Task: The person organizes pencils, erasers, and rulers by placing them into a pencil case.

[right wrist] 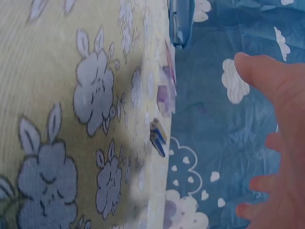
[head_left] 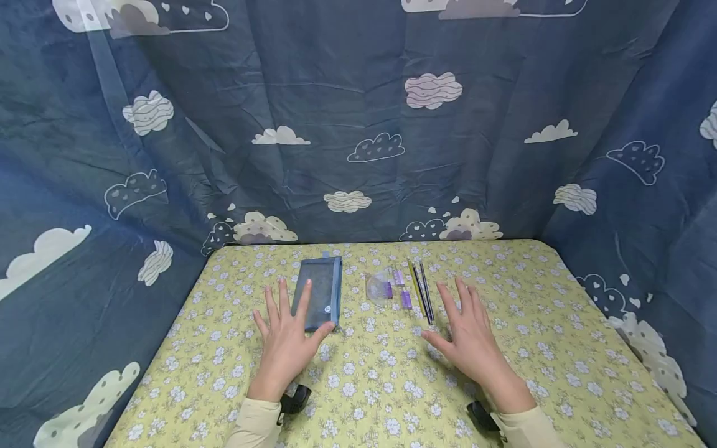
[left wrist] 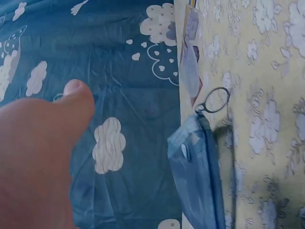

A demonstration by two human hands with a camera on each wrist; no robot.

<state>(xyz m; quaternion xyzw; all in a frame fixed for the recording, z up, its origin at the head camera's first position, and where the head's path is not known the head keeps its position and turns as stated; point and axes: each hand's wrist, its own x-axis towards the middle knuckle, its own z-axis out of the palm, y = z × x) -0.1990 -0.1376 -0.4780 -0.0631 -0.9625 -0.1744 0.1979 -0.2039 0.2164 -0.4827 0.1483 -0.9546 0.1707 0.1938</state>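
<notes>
- The left hand point(head_left: 285, 348) is held above the table with its fingers spread wide, and nothing is gripped by it
- The blue mesh pouch point(head_left: 317, 292) is laid flat on the left part of the table, its near part partly covered by the left fingers in the head view; in the left wrist view it is seen apart from the thumb
- The pouch is edged with a zipper point(head_left: 336, 291) on its right side, and a ring point(left wrist: 217, 100) is attached at the zipper's end
- The right hand point(head_left: 470, 342) is likewise held with spread fingers, and nothing is gripped by it
- Three pencils, one yellow point(head_left: 417, 289) and two dark point(head_left: 427, 292), are laid side by side just left of the right hand
- A clear rounded piece point(head_left: 376, 289) and small purple pieces point(head_left: 406, 300) are placed between the pouch and the pencils
- The table point(head_left: 358, 410) is covered with yellow flowered cloth, and it is surrounded by a dark blue curtain point(head_left: 330, 81) printed with clouds
</notes>
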